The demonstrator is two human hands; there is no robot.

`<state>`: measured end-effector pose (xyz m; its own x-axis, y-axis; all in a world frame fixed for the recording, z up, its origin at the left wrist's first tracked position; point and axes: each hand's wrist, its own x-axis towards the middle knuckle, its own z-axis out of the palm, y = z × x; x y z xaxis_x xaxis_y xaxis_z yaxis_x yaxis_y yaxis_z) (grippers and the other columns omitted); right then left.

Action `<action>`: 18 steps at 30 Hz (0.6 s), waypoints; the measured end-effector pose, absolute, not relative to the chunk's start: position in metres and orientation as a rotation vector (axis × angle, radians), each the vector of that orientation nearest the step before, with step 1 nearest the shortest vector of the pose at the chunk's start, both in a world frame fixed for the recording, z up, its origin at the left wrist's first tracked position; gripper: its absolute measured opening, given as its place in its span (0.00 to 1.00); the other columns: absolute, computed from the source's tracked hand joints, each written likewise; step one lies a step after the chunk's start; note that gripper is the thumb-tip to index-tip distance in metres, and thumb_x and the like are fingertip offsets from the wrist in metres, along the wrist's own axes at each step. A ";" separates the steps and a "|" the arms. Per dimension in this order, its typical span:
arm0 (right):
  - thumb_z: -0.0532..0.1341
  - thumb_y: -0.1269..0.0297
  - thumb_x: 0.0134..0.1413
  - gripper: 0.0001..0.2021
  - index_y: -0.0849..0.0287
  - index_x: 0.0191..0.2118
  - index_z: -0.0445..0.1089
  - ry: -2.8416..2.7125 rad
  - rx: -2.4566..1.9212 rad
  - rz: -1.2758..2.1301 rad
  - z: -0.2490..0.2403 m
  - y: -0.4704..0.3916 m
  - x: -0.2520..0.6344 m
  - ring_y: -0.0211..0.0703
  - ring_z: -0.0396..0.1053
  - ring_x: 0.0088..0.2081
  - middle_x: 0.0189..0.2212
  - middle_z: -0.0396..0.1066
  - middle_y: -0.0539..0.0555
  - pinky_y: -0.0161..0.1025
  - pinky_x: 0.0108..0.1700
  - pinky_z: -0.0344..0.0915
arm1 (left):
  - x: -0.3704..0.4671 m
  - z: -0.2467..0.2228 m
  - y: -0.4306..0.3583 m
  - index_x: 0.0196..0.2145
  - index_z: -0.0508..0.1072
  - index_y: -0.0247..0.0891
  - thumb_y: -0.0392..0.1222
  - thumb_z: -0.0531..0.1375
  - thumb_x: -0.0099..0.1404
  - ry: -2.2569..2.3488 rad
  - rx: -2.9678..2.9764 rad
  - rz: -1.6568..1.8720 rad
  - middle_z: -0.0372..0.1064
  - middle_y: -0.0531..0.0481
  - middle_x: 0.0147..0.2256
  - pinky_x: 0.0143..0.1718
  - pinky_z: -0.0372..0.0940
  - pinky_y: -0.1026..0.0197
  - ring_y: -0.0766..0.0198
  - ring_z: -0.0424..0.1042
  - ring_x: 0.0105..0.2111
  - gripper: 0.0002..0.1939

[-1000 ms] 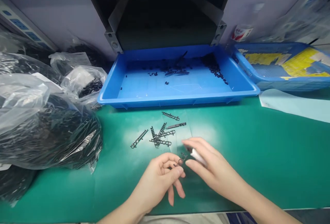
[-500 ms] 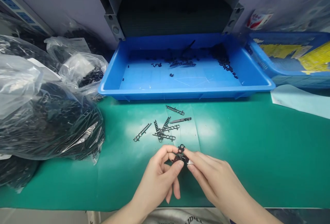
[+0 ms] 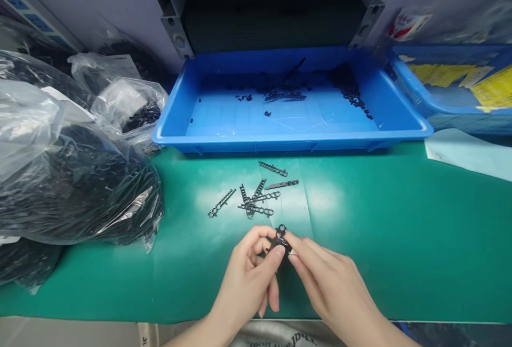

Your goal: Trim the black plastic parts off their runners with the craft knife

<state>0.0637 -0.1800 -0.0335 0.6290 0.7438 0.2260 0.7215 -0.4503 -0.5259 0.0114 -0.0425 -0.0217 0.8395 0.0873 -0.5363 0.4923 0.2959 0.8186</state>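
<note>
Between the fingertips of both hands is a small black plastic part (image 3: pixel 280 234), with a ring-shaped end pointing away from me. My left hand (image 3: pixel 250 272) pinches it between thumb and forefinger, the other fingers curled below. The thumb and forefinger of my right hand (image 3: pixel 328 277) close on its right side, where a small white bit shows at the fingertips. The lower portion of the part is hidden by the fingers. Just beyond the hands lies a loose group of slim black ladder-like strips (image 3: pixel 256 206), several of them crossing; a flatter black strip (image 3: pixel 282 184) is beside them.
A blue tray (image 3: pixel 296 143) holding scattered small black parts stands at the back of the green table (image 3: pixel 400 230). Plastic bags of black parts (image 3: pixel 100 187) fill the left. At right are another blue bin (image 3: pixel 460 110) and a pale sheet (image 3: pixel 468 155).
The view has shifted slightly. Both hands remain on the black part, with the right fingertips a little closer to the left thumb.
</note>
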 end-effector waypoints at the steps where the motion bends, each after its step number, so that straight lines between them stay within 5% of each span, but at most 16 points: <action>1: 0.45 0.70 0.61 0.16 0.64 0.51 0.61 -1.144 -2.266 0.011 -0.034 -0.180 0.064 0.40 0.70 0.27 0.31 0.72 0.55 0.34 0.19 0.60 | 0.011 -0.022 -0.043 0.37 0.58 0.39 0.50 0.54 0.60 0.550 1.244 -0.284 0.56 0.63 0.21 0.05 0.44 0.77 0.78 0.58 0.08 0.13; 6: 0.44 0.66 0.62 0.16 0.61 0.52 0.60 -1.053 -2.342 -0.074 -0.035 -0.180 0.088 0.42 0.71 0.30 0.34 0.72 0.56 0.35 0.25 0.64 | 0.008 -0.023 -0.042 0.37 0.56 0.41 0.50 0.53 0.60 0.594 1.234 -0.286 0.56 0.62 0.22 0.05 0.47 0.75 0.75 0.61 0.09 0.13; 10: 0.50 0.60 0.59 0.19 0.61 0.54 0.58 -0.949 -2.587 0.161 -0.033 -0.170 0.135 0.52 0.69 0.38 0.43 0.67 0.59 0.44 0.34 0.66 | 0.008 -0.022 -0.040 0.37 0.56 0.41 0.49 0.52 0.61 0.622 1.329 -0.245 0.58 0.60 0.26 0.06 0.43 0.74 0.78 0.57 0.09 0.12; 14: 0.55 0.65 0.55 0.14 0.60 0.47 0.63 -0.997 -2.615 0.283 -0.035 -0.156 0.172 0.51 0.67 0.40 0.43 0.64 0.59 0.42 0.36 0.63 | 0.004 -0.021 -0.038 0.36 0.57 0.40 0.48 0.51 0.61 0.605 1.394 -0.262 0.55 0.60 0.24 0.11 0.41 0.71 0.79 0.47 0.11 0.10; 18: 0.54 0.66 0.56 0.05 0.60 0.37 0.65 -1.038 -2.571 0.311 -0.034 -0.156 0.181 0.47 0.66 0.35 0.36 0.65 0.57 0.39 0.34 0.60 | 0.000 -0.023 -0.029 0.24 0.54 0.39 0.51 0.51 0.61 0.586 1.563 -0.197 0.45 0.60 0.17 0.17 0.45 0.68 0.73 0.43 0.16 0.15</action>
